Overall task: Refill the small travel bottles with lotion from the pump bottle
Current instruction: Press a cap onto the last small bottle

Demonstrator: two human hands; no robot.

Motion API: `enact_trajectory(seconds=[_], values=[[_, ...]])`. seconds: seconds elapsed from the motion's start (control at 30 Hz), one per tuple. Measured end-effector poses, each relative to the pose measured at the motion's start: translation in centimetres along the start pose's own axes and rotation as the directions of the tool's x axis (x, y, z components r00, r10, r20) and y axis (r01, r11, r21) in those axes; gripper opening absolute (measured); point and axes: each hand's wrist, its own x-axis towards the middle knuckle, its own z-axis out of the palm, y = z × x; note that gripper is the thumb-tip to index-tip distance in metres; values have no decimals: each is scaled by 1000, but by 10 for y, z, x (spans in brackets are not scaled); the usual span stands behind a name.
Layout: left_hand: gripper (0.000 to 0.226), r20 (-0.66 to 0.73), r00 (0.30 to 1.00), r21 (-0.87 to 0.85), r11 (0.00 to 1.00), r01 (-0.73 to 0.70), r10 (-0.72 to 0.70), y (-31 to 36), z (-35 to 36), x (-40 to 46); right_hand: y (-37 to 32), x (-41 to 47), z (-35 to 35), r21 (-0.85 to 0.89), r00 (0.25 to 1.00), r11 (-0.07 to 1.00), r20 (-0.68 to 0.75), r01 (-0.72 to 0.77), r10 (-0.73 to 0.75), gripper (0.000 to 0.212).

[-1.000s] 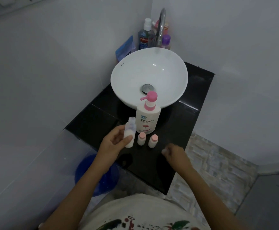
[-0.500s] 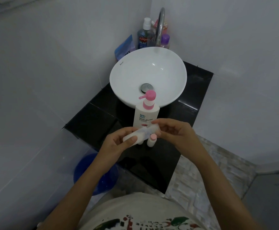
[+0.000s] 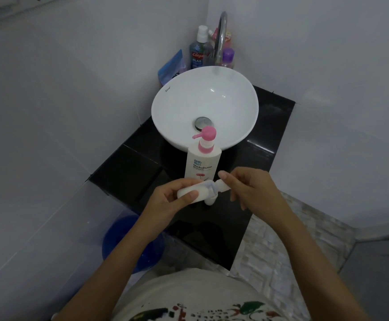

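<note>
My left hand (image 3: 169,200) grips a travel bottle (image 3: 197,193) lying sideways, just in front of the pump bottle (image 3: 202,162). My right hand (image 3: 250,187) pinches its cap (image 3: 223,186), just off the neck.

Both forearms bare, no sleeves visible. Off-white shirt (image 3: 189,295) with printed graphic in green, red and dark lettering at bottom edge.
</note>
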Motion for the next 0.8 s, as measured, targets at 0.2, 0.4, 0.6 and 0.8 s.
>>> enact_trajectory(seconds=[0.2,0.4,0.6,0.8], values=[[28,-7,1000,-8,1000,-7,7,2,-3,0,1,-3,-7,53,994,998,100,32,-37,14],[28,4,1000,-16,1000,-8,8,1,-2,-1,1,-4,-6,60,995,998,94,28,-33,26],[29,8,1000,-13,1000,16,-16,0,-4,0,-2,-2,2,-74,999,997,-2,-39,39,49],[27,9,1000,-17,1000,24,-24,1,-4,0,4,-2,1,-56,999,998,51,-10,13,24]])
